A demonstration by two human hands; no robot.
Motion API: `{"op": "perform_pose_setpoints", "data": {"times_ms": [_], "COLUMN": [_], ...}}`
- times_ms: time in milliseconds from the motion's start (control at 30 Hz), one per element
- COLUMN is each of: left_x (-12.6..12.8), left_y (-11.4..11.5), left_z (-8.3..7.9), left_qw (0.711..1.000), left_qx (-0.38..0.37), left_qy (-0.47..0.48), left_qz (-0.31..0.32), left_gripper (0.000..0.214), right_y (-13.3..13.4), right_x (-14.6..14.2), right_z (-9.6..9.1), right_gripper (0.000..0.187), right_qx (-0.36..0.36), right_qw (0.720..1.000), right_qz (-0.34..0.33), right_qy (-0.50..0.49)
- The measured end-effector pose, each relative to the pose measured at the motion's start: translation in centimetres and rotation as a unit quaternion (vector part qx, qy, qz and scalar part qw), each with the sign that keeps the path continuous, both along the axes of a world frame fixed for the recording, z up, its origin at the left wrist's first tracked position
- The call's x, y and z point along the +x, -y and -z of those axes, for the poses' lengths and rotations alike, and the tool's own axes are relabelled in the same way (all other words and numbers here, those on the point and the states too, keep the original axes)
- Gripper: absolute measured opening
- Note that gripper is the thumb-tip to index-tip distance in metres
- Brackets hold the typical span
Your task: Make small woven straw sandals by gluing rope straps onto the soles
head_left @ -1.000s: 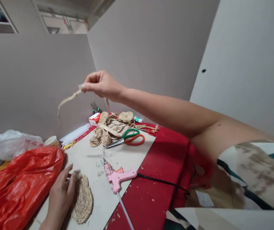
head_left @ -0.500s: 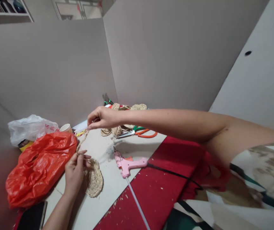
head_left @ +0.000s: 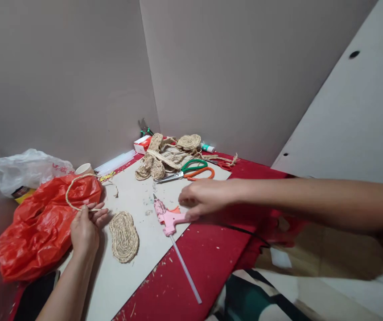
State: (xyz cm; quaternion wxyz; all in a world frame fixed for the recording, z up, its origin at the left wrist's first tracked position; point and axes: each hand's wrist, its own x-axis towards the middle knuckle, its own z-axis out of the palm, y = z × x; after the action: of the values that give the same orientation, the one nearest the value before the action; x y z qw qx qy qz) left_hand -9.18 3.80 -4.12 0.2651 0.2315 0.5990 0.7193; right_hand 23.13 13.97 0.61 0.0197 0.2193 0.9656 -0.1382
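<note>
Above board (head_left: pixel 134 272): right hand (head_left: pixel 200 203) off cord (head_left: pixel 67 189), now at glue gun (head_left: pixel 167 217), grip unclear; left hand (head_left: pixel 84 229) pinches cord.

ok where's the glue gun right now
In the head view the glue gun lies mid-board, just by the right hand, with the woven oval to its left.

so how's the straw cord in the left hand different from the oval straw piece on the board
The straw cord is one thin strand curved in an open loop; the oval straw piece is coiled tight into a solid pad. The cord is held up by the left hand over the red bag; the oval piece lies flat on the board. Both are tan braided straw.
</note>
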Motion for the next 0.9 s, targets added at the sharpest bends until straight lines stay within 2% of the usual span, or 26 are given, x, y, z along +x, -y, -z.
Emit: {"op": "perform_pose_setpoints", "data": {"times_ms": [100,200,300,433,600,733,900], "left_x": [0.1,0.0,-0.1,-0.1,-0.3,-0.6,-0.9], "left_y": [0.0,0.0,-0.1,-0.2,-0.4,-0.5,-0.5], "left_z": [-0.2,-0.3,-0.3,-0.2,-0.2,-0.1,0.2], "left_qw": [1.000,0.999,0.997,0.992,0.988,0.986,0.984], "left_qx": [-0.002,-0.022,-0.049,-0.090,-0.119,-0.129,-0.139], "left_qy": [-0.001,0.002,0.002,0.000,-0.001,-0.003,-0.009], "left_qz": [0.011,0.036,0.060,0.088,0.102,0.106,0.112], "left_gripper": [0.022,0.016,0.014,0.015,0.016,0.016,0.018], "right_y": [1.7,1.4,-0.8,-5.3,-9.2,-11.0,-14.6], "right_x": [0.8,0.6,0.6,1.0,0.8,0.3,-0.8], "right_z": [1.9,2.3,2.0,1.5,1.6,2.0,1.9], "right_gripper": [0.035,0.030,0.031,0.026,0.034,0.033,0.031], "right_qx": [0.004,0.011,0.010,-0.001,-0.004,-0.014,-0.036], "right_qw": [1.000,0.998,0.996,0.995,0.998,0.998,0.997], "right_qz": [0.003,-0.039,-0.077,-0.094,-0.064,-0.052,-0.041], "right_qy": [-0.018,-0.046,-0.041,-0.024,-0.010,-0.014,-0.045]}}
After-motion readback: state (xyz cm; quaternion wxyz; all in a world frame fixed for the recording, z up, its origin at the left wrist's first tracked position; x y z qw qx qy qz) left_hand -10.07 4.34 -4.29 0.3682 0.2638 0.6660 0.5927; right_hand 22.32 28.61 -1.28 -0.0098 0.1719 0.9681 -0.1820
